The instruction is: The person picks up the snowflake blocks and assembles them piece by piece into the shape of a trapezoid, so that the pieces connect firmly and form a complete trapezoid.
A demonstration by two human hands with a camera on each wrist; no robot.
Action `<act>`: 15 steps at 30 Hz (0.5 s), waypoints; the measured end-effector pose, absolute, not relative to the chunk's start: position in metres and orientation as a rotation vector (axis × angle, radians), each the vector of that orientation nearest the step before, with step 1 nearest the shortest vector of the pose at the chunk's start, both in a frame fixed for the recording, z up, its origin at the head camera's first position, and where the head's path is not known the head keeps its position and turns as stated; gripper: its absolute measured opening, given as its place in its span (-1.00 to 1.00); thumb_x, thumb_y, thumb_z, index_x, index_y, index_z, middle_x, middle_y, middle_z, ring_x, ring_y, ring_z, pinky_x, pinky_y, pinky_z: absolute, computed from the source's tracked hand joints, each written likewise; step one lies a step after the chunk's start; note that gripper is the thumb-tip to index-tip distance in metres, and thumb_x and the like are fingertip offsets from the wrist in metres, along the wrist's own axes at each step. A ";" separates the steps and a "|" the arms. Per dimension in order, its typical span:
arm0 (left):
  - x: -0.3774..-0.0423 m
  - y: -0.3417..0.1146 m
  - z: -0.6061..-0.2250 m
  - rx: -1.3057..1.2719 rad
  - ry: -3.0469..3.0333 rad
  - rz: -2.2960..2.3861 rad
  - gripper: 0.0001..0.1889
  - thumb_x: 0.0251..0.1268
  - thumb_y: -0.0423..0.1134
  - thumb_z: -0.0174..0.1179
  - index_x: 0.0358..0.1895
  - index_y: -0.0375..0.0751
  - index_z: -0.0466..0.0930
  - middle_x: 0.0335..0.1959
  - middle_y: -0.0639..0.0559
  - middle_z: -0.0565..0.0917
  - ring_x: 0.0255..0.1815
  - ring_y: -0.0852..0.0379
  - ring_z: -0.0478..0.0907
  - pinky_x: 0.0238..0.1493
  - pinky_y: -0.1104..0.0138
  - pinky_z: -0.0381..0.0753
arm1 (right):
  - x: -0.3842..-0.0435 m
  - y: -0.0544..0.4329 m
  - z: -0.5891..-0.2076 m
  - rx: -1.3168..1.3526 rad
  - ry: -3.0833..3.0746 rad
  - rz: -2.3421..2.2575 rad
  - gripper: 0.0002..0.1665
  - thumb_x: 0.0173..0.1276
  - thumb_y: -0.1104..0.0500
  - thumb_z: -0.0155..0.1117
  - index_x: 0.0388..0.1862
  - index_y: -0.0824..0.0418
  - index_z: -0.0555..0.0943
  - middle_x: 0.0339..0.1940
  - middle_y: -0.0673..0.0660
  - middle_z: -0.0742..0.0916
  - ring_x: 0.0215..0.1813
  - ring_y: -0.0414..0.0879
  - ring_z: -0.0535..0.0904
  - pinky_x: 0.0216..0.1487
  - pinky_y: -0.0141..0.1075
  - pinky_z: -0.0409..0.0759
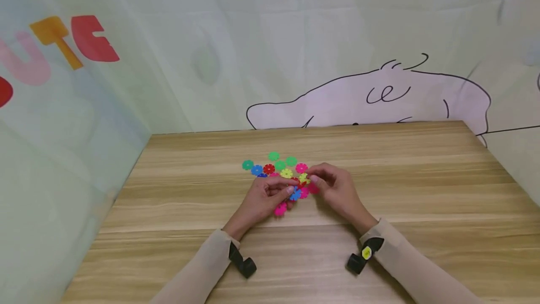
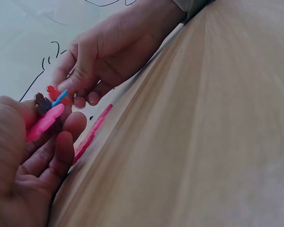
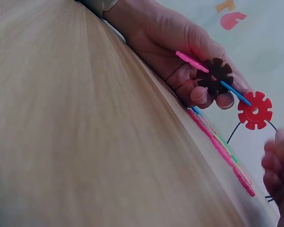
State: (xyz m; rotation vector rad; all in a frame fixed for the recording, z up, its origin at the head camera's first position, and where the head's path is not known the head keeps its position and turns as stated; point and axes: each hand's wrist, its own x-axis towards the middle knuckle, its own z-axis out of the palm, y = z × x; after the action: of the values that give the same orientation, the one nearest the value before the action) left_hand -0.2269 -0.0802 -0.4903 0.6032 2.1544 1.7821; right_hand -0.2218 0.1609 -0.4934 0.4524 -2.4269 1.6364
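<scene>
My left hand (image 1: pixel 266 197) pinches a small chain of joined notched plastic discs above the table. In the right wrist view the chain shows a pink disc (image 3: pixel 191 61), a dark disc (image 3: pixel 216 76), a blue disc (image 3: pixel 235 92) seen edge-on and a red disc (image 3: pixel 255 110) at its free end. My right hand (image 1: pixel 339 192) is close by, its fingers loosely bent. A gap shows between those fingers and the red disc in the right wrist view, where the hand is blurred and cut off. No disc is plainly seen held in it.
Loose discs lie flat on the wooden table (image 1: pixel 190 163) behind and under the hands, among them a green disc (image 1: pixel 273 156), a teal disc (image 1: pixel 247 165) and a pink disc (image 1: pixel 301 168). A printed curtain (image 1: pixel 236 50) hangs along the table's far edge.
</scene>
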 end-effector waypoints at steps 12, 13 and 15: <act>-0.228 -0.080 -0.492 0.601 2.158 1.781 -0.74 0.59 -0.22 0.29 0.20 -0.14 0.78 -0.17 -0.22 0.88 -0.28 0.16 0.84 -0.21 0.40 0.80 | -0.232 0.155 -0.494 0.319 -2.601 1.308 -0.73 0.41 0.20 0.52 0.04 0.26 0.75 -0.21 0.16 0.83 -0.29 -0.13 0.61 -0.23 -0.37 0.55; -0.228 -0.079 -0.493 0.605 2.159 1.782 -0.74 0.59 -0.22 0.29 0.20 -0.14 0.78 -0.17 -0.22 0.88 -0.28 0.17 0.84 -0.21 0.40 0.80 | -0.233 0.154 -0.494 0.328 -2.603 1.293 -0.69 0.38 0.20 0.54 0.04 0.27 0.74 -0.19 0.17 0.82 -0.29 -0.13 0.61 -0.22 -0.36 0.55; -0.228 -0.079 -0.493 0.615 2.157 1.783 -0.74 0.59 -0.22 0.29 0.20 -0.15 0.78 -0.17 -0.22 0.88 -0.28 0.18 0.83 -0.21 0.39 0.79 | -0.233 0.151 -0.493 0.346 -2.614 1.242 -0.65 0.34 0.18 0.57 0.04 0.29 0.73 -0.17 0.18 0.81 -0.27 -0.12 0.60 -0.18 -0.33 0.54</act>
State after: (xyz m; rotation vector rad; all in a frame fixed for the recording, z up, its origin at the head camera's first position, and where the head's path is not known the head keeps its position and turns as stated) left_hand -0.2285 -0.0786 -0.4925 0.6148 2.1568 1.7826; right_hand -0.2333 0.1514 -0.4931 0.3459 -2.6145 1.2425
